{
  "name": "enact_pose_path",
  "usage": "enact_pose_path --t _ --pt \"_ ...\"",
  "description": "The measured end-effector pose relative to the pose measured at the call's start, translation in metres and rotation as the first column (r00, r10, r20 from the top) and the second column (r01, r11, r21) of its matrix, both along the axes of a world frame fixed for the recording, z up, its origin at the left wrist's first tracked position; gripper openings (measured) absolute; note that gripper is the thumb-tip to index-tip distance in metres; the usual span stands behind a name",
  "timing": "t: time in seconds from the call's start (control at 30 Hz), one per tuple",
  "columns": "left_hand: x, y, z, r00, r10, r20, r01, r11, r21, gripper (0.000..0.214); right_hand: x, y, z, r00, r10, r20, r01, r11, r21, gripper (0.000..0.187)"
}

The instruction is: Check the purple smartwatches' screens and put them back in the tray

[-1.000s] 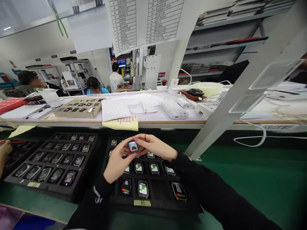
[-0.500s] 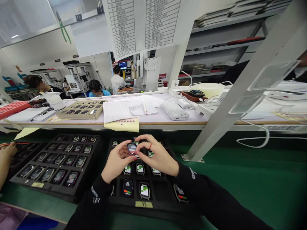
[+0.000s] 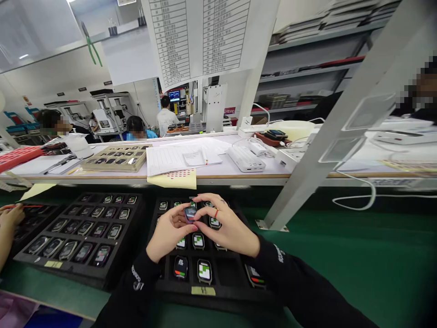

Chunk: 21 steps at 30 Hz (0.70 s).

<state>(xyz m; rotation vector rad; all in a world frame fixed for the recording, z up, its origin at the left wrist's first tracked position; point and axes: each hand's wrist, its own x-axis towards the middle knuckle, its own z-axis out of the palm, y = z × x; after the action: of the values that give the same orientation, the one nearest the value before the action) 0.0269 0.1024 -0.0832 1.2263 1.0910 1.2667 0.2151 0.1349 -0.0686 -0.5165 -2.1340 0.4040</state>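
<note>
A small smartwatch body (image 3: pixel 190 212) with a dark screen is pinched between both my hands above a black compartment tray (image 3: pixel 225 291). My left hand (image 3: pixel 167 237) grips it from the left with thumb and fingers curled. From the right, my right hand (image 3: pixel 227 228), a red ring on one finger, closes its fingertips on the watch's edge. The tray under my hands holds several watch bodies, some with lit green-and-white screens (image 3: pixel 204 270), some with red and green bars (image 3: pixel 180 267).
A second black tray (image 3: pixel 51 262) of dark watches lies to the left, where another person's hand (image 3: pixel 8 223) reaches in. Behind is a white bench with papers (image 3: pixel 177 157), a beige tray (image 3: pixel 114 157), a power strip (image 3: pixel 246 159). A slanted white post (image 3: pixel 307 168) stands right.
Both hands have lowered the watch slightly toward the tray. Its lit red-and-green screen now looks dark and tilted, and my right hand covers more of the tray.
</note>
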Motion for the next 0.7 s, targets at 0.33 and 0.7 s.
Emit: enact_pose_path --t 0.33,0.7 --pt "0.003 0.009 0.004 0.971 0.026 -0.238 0.033 0.97 0.243 0.048 0.016 -0.002 0.017 0.938 -0.165 -0.303 0.132 0.983 -0.126 0.012" --pt "-0.019 0.153 0.058 0.944 0.279 -0.178 -0.142 0.827 0.544 0.048 0.072 -0.047 0.019 0.398 -0.485 -0.779 0.239 0.874 -0.423 0.019"
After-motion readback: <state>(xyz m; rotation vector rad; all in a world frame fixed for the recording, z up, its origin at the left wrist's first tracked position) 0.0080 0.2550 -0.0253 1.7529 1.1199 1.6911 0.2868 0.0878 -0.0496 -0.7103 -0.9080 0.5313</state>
